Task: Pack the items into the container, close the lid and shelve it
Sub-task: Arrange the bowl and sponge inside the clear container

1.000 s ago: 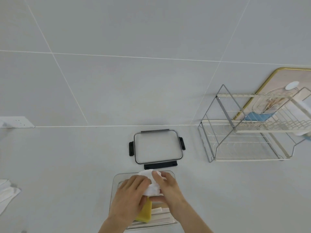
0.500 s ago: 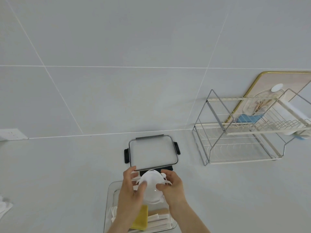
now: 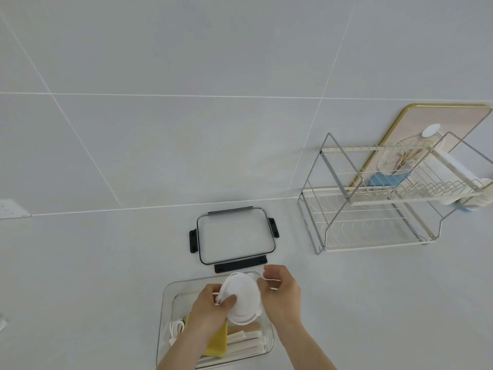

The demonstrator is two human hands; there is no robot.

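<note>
A clear rectangular container (image 3: pixel 166 311) sits on the pale worktop (image 3: pixel 80 289) at the near edge, directly below the person. Both hands are over it, holding a white cup-shaped mask (image 3: pixel 241 297) between them, above the container's far half. The left hand (image 3: pixel 210 308) grips the mask's left rim, thumb pressed on its domed face and the other fingers curled behind. The right hand (image 3: pixel 280 292) is at the mask's right edge, fingers bent loosely; a thin white strap runs across them, but I cannot tell how firmly they pinch it. Inside the container, beneath the hands, lie a yellow sponge (image 3: pixel 217 343), a coiled white cable (image 3: pixel 176 329) against the left wall, several white sticks (image 3: pixel 245 345) laid side by side toward the right wall, and a tan wooden piece (image 3: pixel 246 329) just beyond the sticks. Just past the container's far edge lies the lid (image 3: pixel 236 236), flat on the worktop, clear with a dark rim and black latches at its left, right and near sides. Farther from the container, to its right and against the tiled wall (image 3: pixel 186 129), stands a two-tier wire rack (image 3: pixel 373 209). Behind the rack a gold-rimmed board (image 3: pixel 440 121) leans on the wall. Well left of the container, a white socket plate (image 3: pixel 12 209) is on the wall.
</note>
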